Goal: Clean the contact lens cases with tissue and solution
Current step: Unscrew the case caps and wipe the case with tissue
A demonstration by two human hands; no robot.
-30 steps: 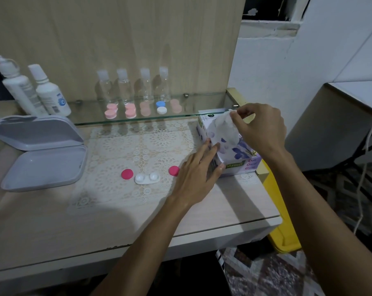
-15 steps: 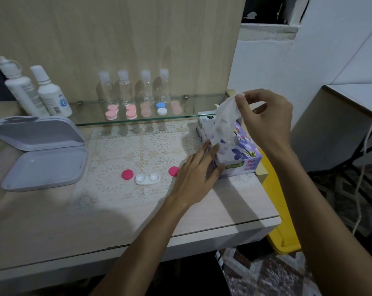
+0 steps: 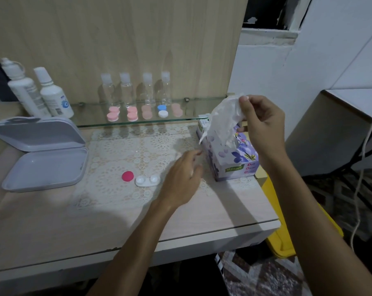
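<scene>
My right hand (image 3: 260, 127) pinches a white tissue (image 3: 223, 120) at its top corner and holds it up out of the purple flowered tissue box (image 3: 234, 161). My left hand (image 3: 181, 178) hovers just left of the box with loose fingers, blurred, holding nothing. A white open contact lens case (image 3: 147, 180) lies on the lace mat, with one pink cap (image 3: 127, 175) to its left. The second cap is hidden behind my left hand. Two white solution bottles (image 3: 40, 95) stand at the back left.
A glass shelf (image 3: 138, 121) at the back carries several small clear bottles (image 3: 136, 90) and more pink, blue and white lens cases (image 3: 146, 113). An open grey box (image 3: 44, 154) sits at the left. A yellow bin (image 3: 287, 238) stands beside the table's right edge.
My right hand has drawn the tissue higher out of the box. My left hand has let go of the box's side and moved a little left.
</scene>
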